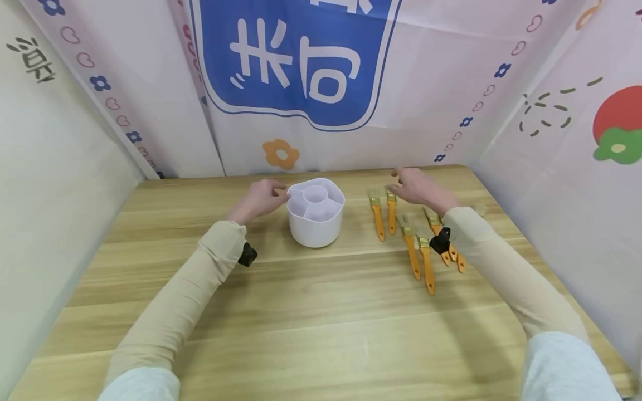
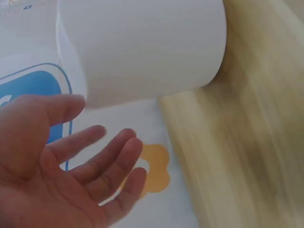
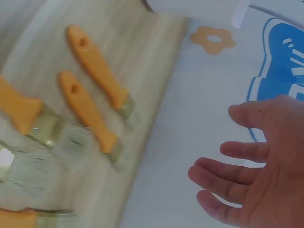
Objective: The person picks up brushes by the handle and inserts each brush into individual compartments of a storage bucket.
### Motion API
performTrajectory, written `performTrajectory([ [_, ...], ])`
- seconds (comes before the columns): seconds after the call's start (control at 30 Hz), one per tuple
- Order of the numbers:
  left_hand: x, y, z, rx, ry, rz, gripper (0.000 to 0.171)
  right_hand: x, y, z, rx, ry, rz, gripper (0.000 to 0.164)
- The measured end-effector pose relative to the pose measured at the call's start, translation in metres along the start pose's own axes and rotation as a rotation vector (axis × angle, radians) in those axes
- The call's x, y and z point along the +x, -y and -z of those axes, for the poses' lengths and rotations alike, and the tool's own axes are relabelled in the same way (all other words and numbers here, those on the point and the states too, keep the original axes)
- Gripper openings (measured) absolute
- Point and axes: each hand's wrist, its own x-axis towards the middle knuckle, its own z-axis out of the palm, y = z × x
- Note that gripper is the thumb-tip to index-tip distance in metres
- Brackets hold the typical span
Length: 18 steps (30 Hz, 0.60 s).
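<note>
A white round organizer (image 1: 315,228) with several compartments around a central ring stands upright on the table. Beside its left rim is my left hand (image 1: 261,199); in the left wrist view the thumb tip meets the rim edge, though contact is hard to tell, and the other fingers are spread and loosely bent. My right hand (image 1: 416,185) hovers over the bristle end of a small paintbrush (image 1: 392,214), holding nothing, fingers relaxed and apart. Left of that brush lies another small paintbrush (image 1: 378,219). Both have orange handles and pale bristles.
Two wider paintbrushes (image 1: 425,262) lie nearer the front, and several more orange handles (image 1: 461,263) show partly under the right forearm. The wooden table (image 1: 301,334) meets printed cloth walls (image 1: 241,145) at the back and sides.
</note>
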Motion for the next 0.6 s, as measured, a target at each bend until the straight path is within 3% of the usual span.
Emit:
performTrajectory([
  [0.33, 0.001, 0.003, -0.010, -0.049, -0.076, -0.081, 0.042, 0.008, -0.008, -0.041, -0.091, 0.043, -0.035, 0.044],
  [0.6, 0.001, 0.005, -0.014, -0.062, -0.092, -0.132, 0.044, 0.015, -0.013, -0.057, -0.001, 0.027, -0.131, 0.027],
])
